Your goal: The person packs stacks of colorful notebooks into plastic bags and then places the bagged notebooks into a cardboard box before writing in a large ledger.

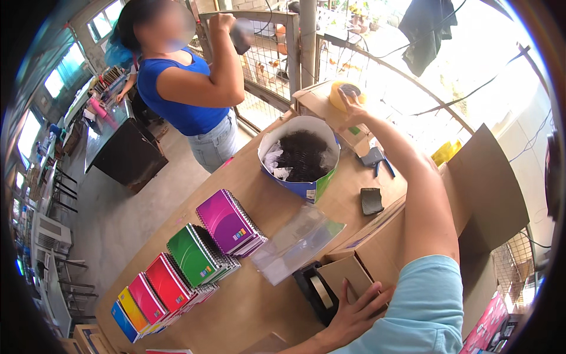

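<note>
My right hand [352,101] reaches to 12 o'clock, fingers closing on the yellow tape roll [344,94] atop a small cardboard box [318,103]. My left hand [355,312] lies at 6 o'clock, fingers spread flat on a cardboard box flap [345,272], just beside the black tape dispenser [316,293]. Spiral notebooks [194,253] line the wooden surface [247,307] at 9 o'clock.

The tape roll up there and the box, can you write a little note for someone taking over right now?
Right hand: stretched far out, fingers on the yellowish tape roll atop a small carton; not lifted.
Left hand: flat on a flap of the open cardboard box, beside the black tape dispenser.
Done: box stands open, flaps unsealed.
Left: tape roll not yet brought to the box.
</note>
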`<state>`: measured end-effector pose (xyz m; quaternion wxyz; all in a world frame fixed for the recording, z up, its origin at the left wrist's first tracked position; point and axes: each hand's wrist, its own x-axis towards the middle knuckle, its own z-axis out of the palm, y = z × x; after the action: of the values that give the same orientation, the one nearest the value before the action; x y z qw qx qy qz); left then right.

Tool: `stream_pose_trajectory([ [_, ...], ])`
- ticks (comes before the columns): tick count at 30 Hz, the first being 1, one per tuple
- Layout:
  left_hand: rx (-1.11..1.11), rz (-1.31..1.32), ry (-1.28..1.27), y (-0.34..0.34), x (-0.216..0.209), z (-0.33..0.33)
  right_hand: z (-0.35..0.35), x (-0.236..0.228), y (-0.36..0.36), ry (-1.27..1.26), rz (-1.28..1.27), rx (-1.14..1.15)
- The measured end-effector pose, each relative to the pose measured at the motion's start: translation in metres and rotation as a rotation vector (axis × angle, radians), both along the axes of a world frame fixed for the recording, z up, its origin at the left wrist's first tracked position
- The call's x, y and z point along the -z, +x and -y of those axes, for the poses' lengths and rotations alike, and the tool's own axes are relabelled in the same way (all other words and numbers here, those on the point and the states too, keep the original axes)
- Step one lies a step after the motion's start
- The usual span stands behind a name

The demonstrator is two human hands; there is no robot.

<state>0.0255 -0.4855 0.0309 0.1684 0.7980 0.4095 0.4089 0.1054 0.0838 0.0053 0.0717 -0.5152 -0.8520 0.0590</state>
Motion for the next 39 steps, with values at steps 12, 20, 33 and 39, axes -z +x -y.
stream_pose_trajectory([
  [12, 0.041, -0.002, -0.049, 0.002, 0.008, 0.005, 0.061, -0.009, -0.024, 0.081, 0.191, 0.237],
  [20, 0.019, -0.028, -0.054, -0.005, 0.009, 0.000, 0.020, -0.042, -0.039, -0.028, 0.381, 0.049],
  [33, 0.061, 0.112, 0.043, -0.001, 0.005, 0.000, -0.053, 0.004, 0.067, 0.319, -0.177, 0.205],
  [39, 0.026, 0.292, -0.040, -0.007, 0.008, -0.008, 0.008, -0.005, -0.007, 0.200, -0.159, 0.373],
])
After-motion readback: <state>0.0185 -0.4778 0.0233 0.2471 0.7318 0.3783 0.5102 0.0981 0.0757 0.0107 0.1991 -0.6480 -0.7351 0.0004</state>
